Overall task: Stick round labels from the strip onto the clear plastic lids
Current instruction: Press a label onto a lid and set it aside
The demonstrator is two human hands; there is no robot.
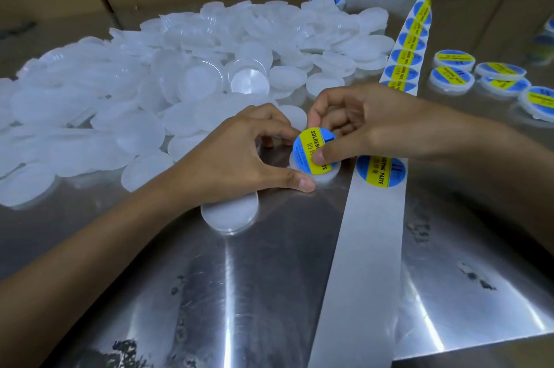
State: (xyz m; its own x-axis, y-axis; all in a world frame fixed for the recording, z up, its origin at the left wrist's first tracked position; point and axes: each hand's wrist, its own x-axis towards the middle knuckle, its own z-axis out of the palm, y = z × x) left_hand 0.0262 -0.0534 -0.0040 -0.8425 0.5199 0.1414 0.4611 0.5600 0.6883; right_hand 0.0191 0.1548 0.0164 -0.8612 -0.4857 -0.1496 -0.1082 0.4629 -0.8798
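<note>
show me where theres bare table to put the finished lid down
Bare steel table lies toward the person, between the forearms and left of the label strip. A smaller patch lies right of the strip, short of the labelled lids. The far left is crowded: the unlabelled lid pile covers it. One loose lid sits under the left hand.
</note>
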